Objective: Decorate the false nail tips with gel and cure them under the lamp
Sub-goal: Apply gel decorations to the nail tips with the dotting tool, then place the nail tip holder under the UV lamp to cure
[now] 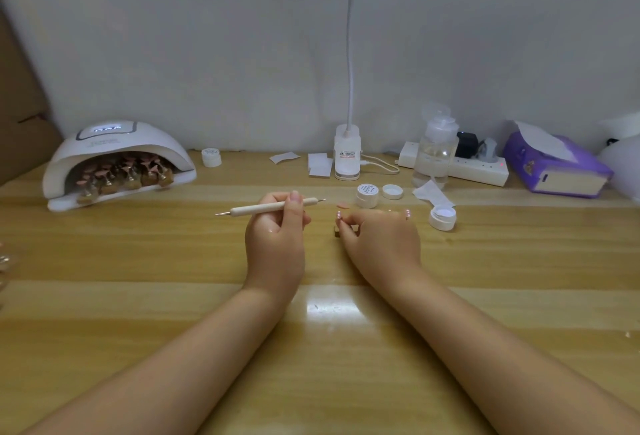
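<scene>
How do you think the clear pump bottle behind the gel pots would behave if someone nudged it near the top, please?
The clear pump bottle looks tall and narrow, so it would probably tip rather than slide. It seems only partly filled, so likely light. Its smooth plastic may be slippery.

— From my feed, the counter looks like pale wood grain, glossy enough to mirror the light.
— Same here; the curing lamp reads as smooth white plastic, the dotting tool matt with metal tips.

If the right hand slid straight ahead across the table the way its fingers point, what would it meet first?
Probably the small pink nail tip lying just beyond the right hand, with the closed white gel pot next behind it to the right, though depth is hard to judge.
</scene>
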A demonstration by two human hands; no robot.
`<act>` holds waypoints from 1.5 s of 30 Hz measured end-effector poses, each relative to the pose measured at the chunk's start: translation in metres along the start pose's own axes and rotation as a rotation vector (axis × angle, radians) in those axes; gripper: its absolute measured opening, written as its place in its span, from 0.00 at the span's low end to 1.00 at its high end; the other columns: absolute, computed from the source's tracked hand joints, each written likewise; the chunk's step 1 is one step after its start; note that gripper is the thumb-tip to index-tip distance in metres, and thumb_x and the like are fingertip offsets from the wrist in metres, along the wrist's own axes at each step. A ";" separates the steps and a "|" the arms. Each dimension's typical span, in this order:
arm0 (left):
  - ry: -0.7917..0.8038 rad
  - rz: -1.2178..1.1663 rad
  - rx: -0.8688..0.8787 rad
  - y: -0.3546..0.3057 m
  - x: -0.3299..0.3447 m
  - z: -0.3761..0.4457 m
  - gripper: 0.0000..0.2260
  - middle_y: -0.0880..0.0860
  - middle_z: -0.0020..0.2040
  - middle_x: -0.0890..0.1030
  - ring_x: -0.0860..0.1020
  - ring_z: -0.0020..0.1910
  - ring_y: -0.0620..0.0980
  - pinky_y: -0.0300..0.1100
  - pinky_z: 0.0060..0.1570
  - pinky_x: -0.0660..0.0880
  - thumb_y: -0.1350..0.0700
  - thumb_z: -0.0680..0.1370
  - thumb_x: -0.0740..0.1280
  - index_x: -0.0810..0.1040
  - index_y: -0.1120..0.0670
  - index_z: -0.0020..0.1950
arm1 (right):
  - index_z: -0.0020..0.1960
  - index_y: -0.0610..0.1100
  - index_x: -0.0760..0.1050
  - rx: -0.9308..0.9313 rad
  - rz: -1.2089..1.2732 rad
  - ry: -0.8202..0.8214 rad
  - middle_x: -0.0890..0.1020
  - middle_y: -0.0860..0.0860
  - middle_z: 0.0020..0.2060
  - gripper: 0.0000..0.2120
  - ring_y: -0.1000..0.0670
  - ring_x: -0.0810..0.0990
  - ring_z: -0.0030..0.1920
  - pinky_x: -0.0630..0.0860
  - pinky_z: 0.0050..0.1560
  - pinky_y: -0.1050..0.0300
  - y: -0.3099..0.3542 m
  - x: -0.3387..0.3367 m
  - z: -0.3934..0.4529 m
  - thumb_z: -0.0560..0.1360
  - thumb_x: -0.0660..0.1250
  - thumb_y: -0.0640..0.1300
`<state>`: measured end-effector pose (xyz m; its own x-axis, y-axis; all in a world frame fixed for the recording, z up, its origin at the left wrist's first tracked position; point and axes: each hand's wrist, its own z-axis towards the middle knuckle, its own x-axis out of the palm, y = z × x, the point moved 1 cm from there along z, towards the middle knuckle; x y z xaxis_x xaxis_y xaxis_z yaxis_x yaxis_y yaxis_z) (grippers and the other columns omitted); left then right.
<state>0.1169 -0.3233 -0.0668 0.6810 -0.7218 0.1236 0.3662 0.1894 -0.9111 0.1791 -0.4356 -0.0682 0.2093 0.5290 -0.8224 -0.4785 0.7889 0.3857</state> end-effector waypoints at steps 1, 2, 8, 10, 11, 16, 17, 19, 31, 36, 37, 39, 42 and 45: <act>0.000 0.000 -0.001 0.000 0.000 0.000 0.11 0.45 0.31 0.75 0.72 0.31 0.39 0.30 0.34 0.71 0.55 0.81 0.61 0.74 0.51 0.39 | 0.48 0.51 0.81 0.006 -0.006 0.002 0.83 0.49 0.42 0.14 0.45 0.78 0.49 0.65 0.62 0.49 -0.001 0.000 0.001 0.79 0.58 0.52; 0.002 0.001 -0.002 0.000 0.001 0.000 0.10 0.45 0.31 0.75 0.72 0.31 0.39 0.30 0.34 0.71 0.55 0.81 0.61 0.74 0.51 0.39 | 0.47 0.50 0.81 0.011 -0.011 0.004 0.83 0.49 0.41 0.14 0.45 0.78 0.48 0.67 0.60 0.50 -0.002 0.001 0.002 0.79 0.57 0.52; 0.010 0.004 -0.002 0.001 0.000 0.001 0.11 0.46 0.32 0.76 0.73 0.31 0.37 0.30 0.35 0.72 0.54 0.81 0.61 0.74 0.50 0.39 | 0.45 0.49 0.79 -0.030 -0.122 -0.007 0.81 0.49 0.41 0.13 0.46 0.78 0.47 0.62 0.38 0.57 -0.005 0.000 0.002 0.79 0.58 0.52; 0.013 0.011 0.001 0.001 0.000 0.001 0.11 0.46 0.32 0.76 0.73 0.31 0.37 0.29 0.34 0.71 0.54 0.81 0.61 0.75 0.50 0.39 | 0.46 0.49 0.78 -0.069 -0.185 0.004 0.81 0.49 0.41 0.13 0.45 0.78 0.47 0.62 0.37 0.56 -0.005 -0.002 0.001 0.79 0.57 0.52; 0.015 0.015 0.003 0.001 0.000 0.000 0.11 0.46 0.32 0.76 0.73 0.30 0.37 0.29 0.34 0.71 0.54 0.81 0.61 0.75 0.50 0.39 | 0.46 0.48 0.77 -0.084 -0.209 0.010 0.81 0.49 0.41 0.13 0.45 0.78 0.46 0.63 0.36 0.56 -0.005 -0.004 0.000 0.79 0.57 0.52; 0.018 0.019 -0.003 0.000 0.001 0.000 0.11 0.46 0.32 0.76 0.73 0.30 0.36 0.29 0.34 0.71 0.55 0.81 0.61 0.74 0.51 0.39 | 0.34 0.44 0.73 -0.046 -0.171 0.060 0.73 0.50 0.30 0.16 0.47 0.73 0.35 0.68 0.33 0.57 -0.002 -0.026 0.005 0.75 0.60 0.54; 0.022 0.018 -0.005 -0.001 0.001 0.000 0.11 0.45 0.31 0.76 0.73 0.30 0.36 0.29 0.34 0.71 0.55 0.81 0.61 0.74 0.51 0.39 | 0.33 0.43 0.73 0.003 -0.141 0.091 0.72 0.51 0.28 0.17 0.48 0.72 0.33 0.64 0.29 0.59 -0.005 -0.036 0.013 0.73 0.61 0.55; 0.026 0.017 -0.011 0.000 0.000 0.000 0.10 0.44 0.30 0.76 0.73 0.30 0.36 0.28 0.33 0.71 0.54 0.81 0.61 0.74 0.51 0.39 | 0.31 0.43 0.72 0.121 -0.114 0.191 0.72 0.51 0.26 0.18 0.50 0.72 0.30 0.61 0.27 0.60 -0.018 -0.060 0.029 0.70 0.64 0.56; 0.043 0.040 -0.034 0.000 -0.002 -0.002 0.11 0.45 0.31 0.76 0.72 0.30 0.38 0.29 0.32 0.70 0.54 0.81 0.61 0.75 0.51 0.39 | 0.63 0.49 0.74 0.141 -0.123 0.326 0.79 0.52 0.49 0.26 0.53 0.76 0.44 0.73 0.44 0.56 -0.086 -0.055 0.018 0.71 0.66 0.62; 0.050 0.056 -0.029 0.001 -0.002 -0.002 0.11 0.45 0.31 0.76 0.73 0.31 0.39 0.30 0.33 0.70 0.54 0.81 0.61 0.75 0.51 0.39 | 0.65 0.61 0.70 0.083 -0.181 0.330 0.78 0.53 0.51 0.25 0.51 0.75 0.50 0.68 0.38 0.57 -0.090 -0.045 0.018 0.70 0.63 0.67; 0.053 0.060 -0.028 0.001 -0.002 -0.002 0.11 0.46 0.31 0.76 0.73 0.31 0.39 0.30 0.33 0.70 0.54 0.81 0.61 0.75 0.51 0.39 | 0.64 0.62 0.71 0.074 -0.185 0.328 0.78 0.54 0.50 0.23 0.53 0.75 0.47 0.67 0.37 0.58 -0.090 -0.046 0.018 0.71 0.63 0.67; 0.053 0.062 -0.027 0.002 -0.002 -0.002 0.10 0.46 0.32 0.76 0.73 0.31 0.39 0.30 0.33 0.70 0.54 0.81 0.61 0.75 0.51 0.40 | 0.58 0.60 0.76 0.056 -0.120 0.307 0.77 0.57 0.40 0.19 0.58 0.72 0.38 0.65 0.33 0.59 -0.091 -0.047 0.017 0.70 0.65 0.64; 0.051 0.068 -0.021 0.001 -0.003 -0.003 0.10 0.46 0.31 0.76 0.73 0.31 0.39 0.30 0.32 0.70 0.54 0.81 0.61 0.75 0.50 0.39 | 0.44 0.55 0.79 0.007 0.052 0.300 0.76 0.56 0.31 0.10 0.59 0.73 0.32 0.64 0.30 0.64 -0.094 -0.049 0.012 0.67 0.72 0.59; 0.051 0.070 -0.012 0.001 -0.004 -0.003 0.11 0.44 0.30 0.77 0.72 0.30 0.40 0.29 0.30 0.69 0.53 0.81 0.61 0.75 0.50 0.39 | 0.37 0.51 0.78 0.017 0.258 0.337 0.78 0.55 0.26 0.09 0.62 0.73 0.26 0.67 0.28 0.71 -0.093 -0.052 0.007 0.63 0.77 0.51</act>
<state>0.1124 -0.3222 -0.0691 0.6716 -0.7398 0.0396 0.3111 0.2331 -0.9214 0.2185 -0.5339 -0.0584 -0.2074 0.5801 -0.7877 -0.4637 0.6507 0.6013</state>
